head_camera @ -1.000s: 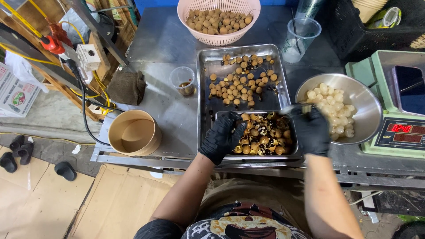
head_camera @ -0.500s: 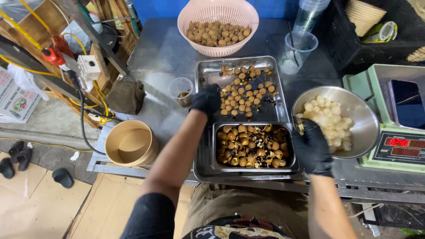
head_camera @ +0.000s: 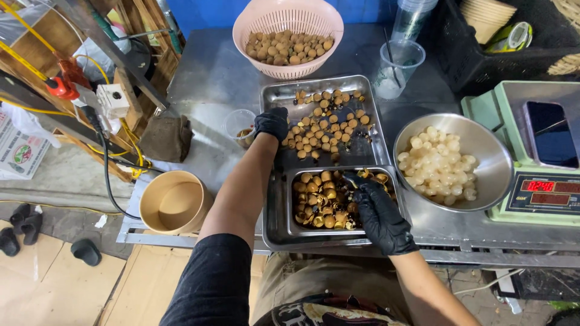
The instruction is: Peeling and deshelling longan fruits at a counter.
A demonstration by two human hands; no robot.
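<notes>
Two gloved hands: left hand (head_camera: 272, 124) fingers pinch brown round fruit (head_camera: 320, 124), right hand (head_camera: 377, 211) fingers unclear.

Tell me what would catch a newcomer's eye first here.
Two black-gloved hands over steel trays: the left hand reaches the large flat tray of small brown round fruits, the right hand rests over the smaller deep tray of empty shells. To the right sits a shiny steel bowl of white peeled fruit.
</notes>
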